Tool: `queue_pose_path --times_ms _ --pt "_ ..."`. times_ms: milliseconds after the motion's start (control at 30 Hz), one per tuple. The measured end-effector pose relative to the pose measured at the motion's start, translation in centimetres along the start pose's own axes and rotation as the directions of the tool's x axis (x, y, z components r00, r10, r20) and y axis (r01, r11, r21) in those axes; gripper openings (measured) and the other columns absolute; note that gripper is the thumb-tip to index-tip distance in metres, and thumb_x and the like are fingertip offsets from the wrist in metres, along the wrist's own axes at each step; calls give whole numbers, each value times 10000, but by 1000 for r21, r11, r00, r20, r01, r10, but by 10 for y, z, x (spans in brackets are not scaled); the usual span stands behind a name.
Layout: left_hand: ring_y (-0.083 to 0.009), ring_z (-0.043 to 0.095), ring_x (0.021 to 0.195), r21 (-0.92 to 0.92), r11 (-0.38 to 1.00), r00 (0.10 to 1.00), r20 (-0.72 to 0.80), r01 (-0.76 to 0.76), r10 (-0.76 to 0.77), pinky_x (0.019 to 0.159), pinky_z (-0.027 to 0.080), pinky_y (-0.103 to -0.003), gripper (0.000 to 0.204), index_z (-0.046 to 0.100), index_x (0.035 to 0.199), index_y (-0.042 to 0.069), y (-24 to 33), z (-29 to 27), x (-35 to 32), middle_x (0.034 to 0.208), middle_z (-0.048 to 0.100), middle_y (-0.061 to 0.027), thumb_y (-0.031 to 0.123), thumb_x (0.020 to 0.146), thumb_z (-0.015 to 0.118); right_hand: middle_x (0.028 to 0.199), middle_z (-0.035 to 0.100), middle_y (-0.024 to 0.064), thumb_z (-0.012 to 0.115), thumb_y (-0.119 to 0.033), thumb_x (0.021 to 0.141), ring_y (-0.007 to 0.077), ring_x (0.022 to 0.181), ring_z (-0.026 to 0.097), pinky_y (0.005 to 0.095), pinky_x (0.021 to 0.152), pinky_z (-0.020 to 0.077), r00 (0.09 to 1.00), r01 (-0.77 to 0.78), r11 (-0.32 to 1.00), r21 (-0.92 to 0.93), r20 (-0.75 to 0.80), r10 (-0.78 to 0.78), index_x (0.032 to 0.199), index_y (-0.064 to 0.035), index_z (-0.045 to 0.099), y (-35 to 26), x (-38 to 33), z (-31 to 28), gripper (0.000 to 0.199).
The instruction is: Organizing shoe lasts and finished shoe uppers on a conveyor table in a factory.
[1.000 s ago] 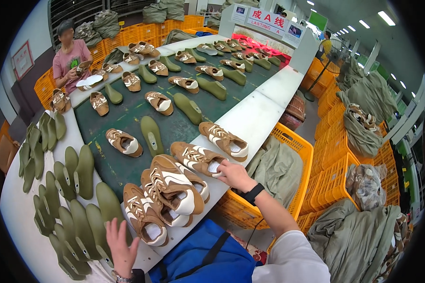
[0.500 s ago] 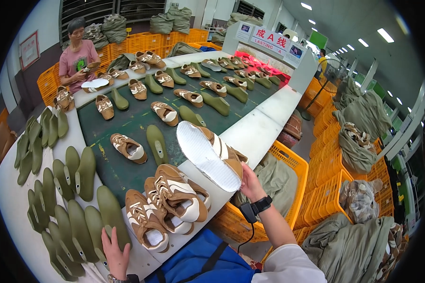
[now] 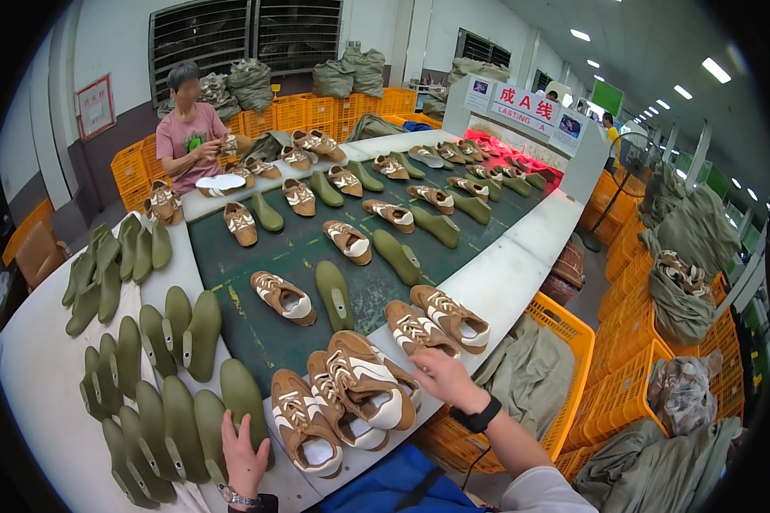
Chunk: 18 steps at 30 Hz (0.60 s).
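Observation:
My right hand [image 3: 441,376] hovers at the near edge of the white table [image 3: 505,282], fingers loosely spread and holding nothing. Its fingertips are beside the heel of a brown and white shoe [image 3: 412,329], which lies next to a matching shoe [image 3: 451,317]. Just left of the hand is a pile of several similar brown shoes [image 3: 359,389]. My left hand [image 3: 241,453] rests flat, fingers apart, on an olive green shoe last [image 3: 241,398] at the end of a row of lasts [image 3: 167,419].
A dark green conveyor belt [image 3: 291,256] carries alternating shoes and green lasts away from me. A person in a pink shirt [image 3: 188,137] works at its far end. Orange crates [image 3: 565,342] with grey-green sacks line the right side. A blue bag [image 3: 402,487] sits below.
My right hand held a shoe up with its white sole showing; that shoe now lies on the table beside its match and the hand has let go. My left hand stayed on the lasts.

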State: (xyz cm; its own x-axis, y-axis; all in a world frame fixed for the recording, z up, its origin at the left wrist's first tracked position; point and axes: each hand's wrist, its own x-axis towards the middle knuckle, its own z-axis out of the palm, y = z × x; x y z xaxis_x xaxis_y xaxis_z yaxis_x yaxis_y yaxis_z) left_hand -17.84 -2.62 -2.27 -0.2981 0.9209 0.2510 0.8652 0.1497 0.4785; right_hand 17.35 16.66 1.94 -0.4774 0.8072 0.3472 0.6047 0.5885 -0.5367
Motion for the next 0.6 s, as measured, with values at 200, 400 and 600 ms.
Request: queue_pose_path --times_ms 200,400,600 --pt "-409 414 1188 -62 995 982 -170 78 -87 977 369 -439 318 570 1034 14 5 20 9 1300 411 -237 52 727 643 991 595 71 651 -253 794 260 958 551 353 833 445 925 379 925 32 -1 -379 1000 -77 629 -60 11 27 272" --pt "-406 425 1179 -57 994 978 -183 95 -104 969 376 -436 282 578 995 22 2 21 4 1301 417 -231 50 722 644 1027 582 75 679 -310 771 266 1016 527 387 867 420 932 357 934 19 56 -357 990 -95 636 -63 -1 35 310" --pt "-405 437 1165 -71 993 976 -194 91 -103 958 383 -431 278 581 987 24 3 22 6 1302 419 -229 51 718 648 1105 530 89 714 -284 715 281 1104 470 401 907 394 935 306 951 -41 202 -292 1140 -120 564 -60 -18 30 480"
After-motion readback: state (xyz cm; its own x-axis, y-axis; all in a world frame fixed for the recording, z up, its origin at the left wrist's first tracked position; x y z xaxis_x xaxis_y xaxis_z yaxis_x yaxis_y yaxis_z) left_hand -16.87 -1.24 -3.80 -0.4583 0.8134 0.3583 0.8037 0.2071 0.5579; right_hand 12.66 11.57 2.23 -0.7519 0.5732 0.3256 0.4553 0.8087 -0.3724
